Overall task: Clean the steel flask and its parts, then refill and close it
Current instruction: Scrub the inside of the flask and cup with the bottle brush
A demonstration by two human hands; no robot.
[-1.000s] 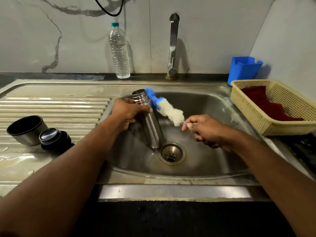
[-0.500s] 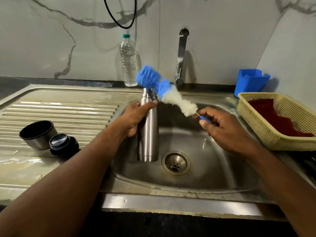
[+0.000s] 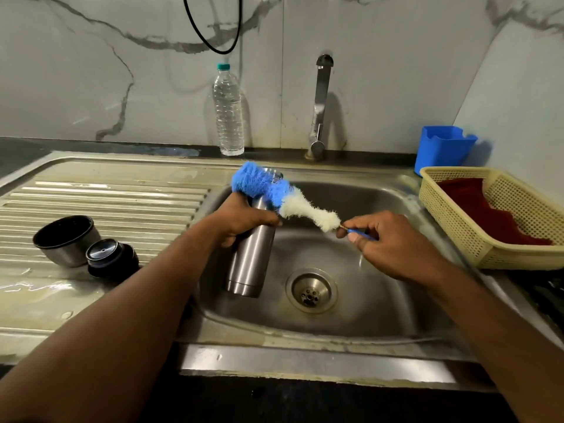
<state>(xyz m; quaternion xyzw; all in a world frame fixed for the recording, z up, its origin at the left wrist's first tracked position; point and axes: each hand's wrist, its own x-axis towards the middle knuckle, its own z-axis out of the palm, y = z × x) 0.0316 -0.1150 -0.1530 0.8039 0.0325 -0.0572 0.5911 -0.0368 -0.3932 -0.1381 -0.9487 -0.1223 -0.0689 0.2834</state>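
We are lowering the bottle brush back across the flask mouth over the sink; left hand gripping the flask, right hand pinching the brush handle. Scrubbing is continuing; cup and stopper are waiting, refilling and closing remaining.

Dim, even overhead light w/ glare on sink, wide-angle edge distortion, slightly soft.

Blue-and-white brush, steel flask, yellow basket
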